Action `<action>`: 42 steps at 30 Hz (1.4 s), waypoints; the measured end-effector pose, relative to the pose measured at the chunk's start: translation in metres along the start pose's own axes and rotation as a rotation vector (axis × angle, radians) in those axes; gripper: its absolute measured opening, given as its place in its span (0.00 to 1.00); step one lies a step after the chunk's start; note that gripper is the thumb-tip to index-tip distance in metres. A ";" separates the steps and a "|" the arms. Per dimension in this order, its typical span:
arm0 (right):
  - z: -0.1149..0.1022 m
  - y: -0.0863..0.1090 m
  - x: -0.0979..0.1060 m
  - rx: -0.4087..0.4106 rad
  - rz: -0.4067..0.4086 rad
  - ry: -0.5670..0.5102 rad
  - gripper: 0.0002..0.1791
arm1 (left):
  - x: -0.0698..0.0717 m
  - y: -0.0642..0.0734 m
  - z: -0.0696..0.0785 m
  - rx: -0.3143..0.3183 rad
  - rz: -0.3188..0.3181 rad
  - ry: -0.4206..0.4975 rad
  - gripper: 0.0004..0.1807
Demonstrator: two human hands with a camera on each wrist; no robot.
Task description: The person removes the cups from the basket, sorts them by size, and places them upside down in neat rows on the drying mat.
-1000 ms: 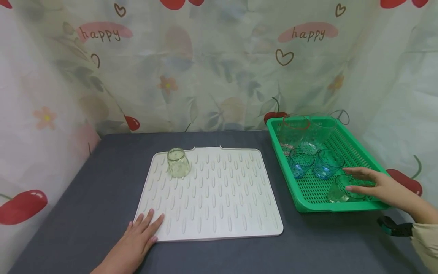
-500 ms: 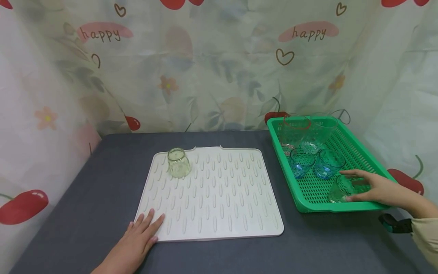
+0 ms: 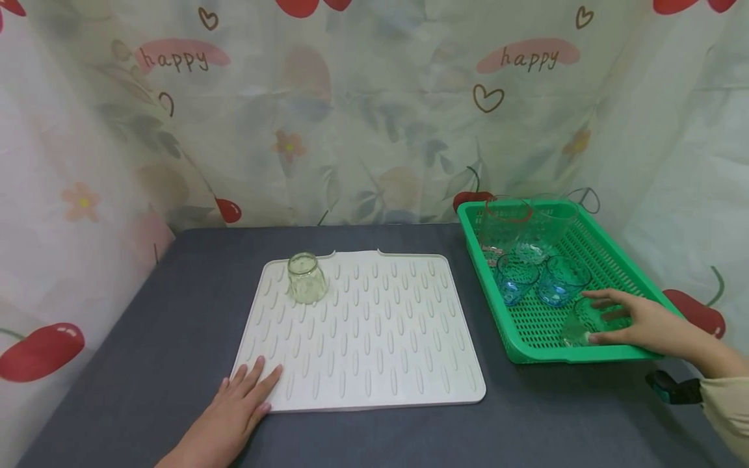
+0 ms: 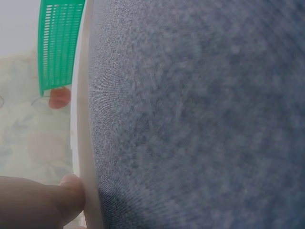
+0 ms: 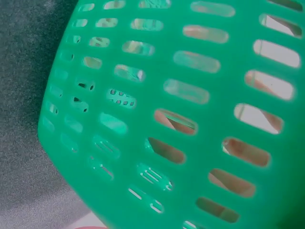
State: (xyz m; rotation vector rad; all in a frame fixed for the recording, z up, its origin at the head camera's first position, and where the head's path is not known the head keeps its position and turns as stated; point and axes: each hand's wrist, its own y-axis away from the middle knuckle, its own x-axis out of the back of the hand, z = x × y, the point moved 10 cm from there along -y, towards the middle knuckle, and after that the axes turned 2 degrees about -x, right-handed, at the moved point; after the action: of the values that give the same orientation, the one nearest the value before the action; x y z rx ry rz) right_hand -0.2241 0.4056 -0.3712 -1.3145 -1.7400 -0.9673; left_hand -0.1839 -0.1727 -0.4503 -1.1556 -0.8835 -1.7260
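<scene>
My left hand [image 3: 231, 413] lies with straight fingers on the near left corner of a white ridged drying mat [image 3: 380, 364]. In the left wrist view a fingertip [image 4: 71, 198] touches the mat's edge. Toward the mat's back left stands a greenish clear drinking glass [image 3: 307, 286], upside down. Inside the green basket [image 3: 562, 354], my right hand [image 3: 649, 325] holds a clear glass [image 3: 576, 325], thumb on its near side and fingers around the far side. The hand hides part of that glass. Through the basket slots in the right wrist view, parts of the hand [image 5: 233, 183] show.
Two blue-tinted glasses [image 3: 515, 289] stand in the basket beyond the right hand. Behind them are a tall red-rimmed glass [image 3: 503, 227] and another tall clear glass [image 3: 547, 227]. A dark grey cloth [image 3: 158, 338] covers the table, and a printed curtain [image 3: 374, 117] hangs behind it.
My right hand has lowered slightly and moved in around the clear glass in the basket, its thumb now against it. The left hand stays on the mat.
</scene>
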 end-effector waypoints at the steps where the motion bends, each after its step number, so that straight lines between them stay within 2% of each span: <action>1: 0.000 0.000 0.001 -0.007 0.010 0.002 0.44 | 0.001 0.000 0.000 -0.002 0.004 -0.003 0.29; 6: -0.002 0.000 0.005 -0.024 0.059 -0.010 0.45 | 0.003 0.000 0.002 -0.008 0.004 -0.005 0.29; 14: -0.008 0.003 0.018 -0.056 0.124 -0.051 0.47 | 0.009 -0.001 -0.001 -0.016 -0.084 0.077 0.31; 16: -0.010 0.004 0.022 -0.075 0.138 -0.051 0.47 | 0.013 -0.001 -0.002 -0.013 -0.098 0.093 0.30; 20: -0.018 0.005 0.031 -0.087 0.171 -0.057 0.46 | 0.024 -0.003 -0.006 0.050 -0.125 0.114 0.29; 23: -0.026 0.005 0.038 -0.068 0.220 -0.078 0.45 | 0.040 -0.003 -0.003 0.043 -0.089 0.104 0.26; 26: -0.037 0.006 0.045 -0.045 0.284 -0.092 0.44 | 0.060 0.000 0.004 0.005 -0.040 0.109 0.25; 31: -0.061 0.009 0.055 -0.031 0.359 -0.092 0.43 | 0.091 0.000 0.021 -0.043 -0.045 0.193 0.29; 35: -0.085 0.010 0.059 0.013 0.400 -0.134 0.41 | 0.115 0.001 0.040 -0.116 -0.004 0.254 0.28; 38: -0.106 0.010 0.058 0.073 0.419 -0.189 0.40 | 0.127 0.000 0.055 -0.172 0.035 0.310 0.23; 42: -0.134 0.008 0.055 0.159 0.432 -0.241 0.39 | 0.135 -0.004 0.075 -0.242 0.077 0.384 0.19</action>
State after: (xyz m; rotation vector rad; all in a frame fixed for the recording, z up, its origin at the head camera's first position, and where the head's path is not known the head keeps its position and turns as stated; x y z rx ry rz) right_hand -0.2119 0.3106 -0.2617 -1.6609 -1.5693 -0.4343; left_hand -0.1902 -0.1399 -0.2995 -0.9465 -0.4009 -1.9415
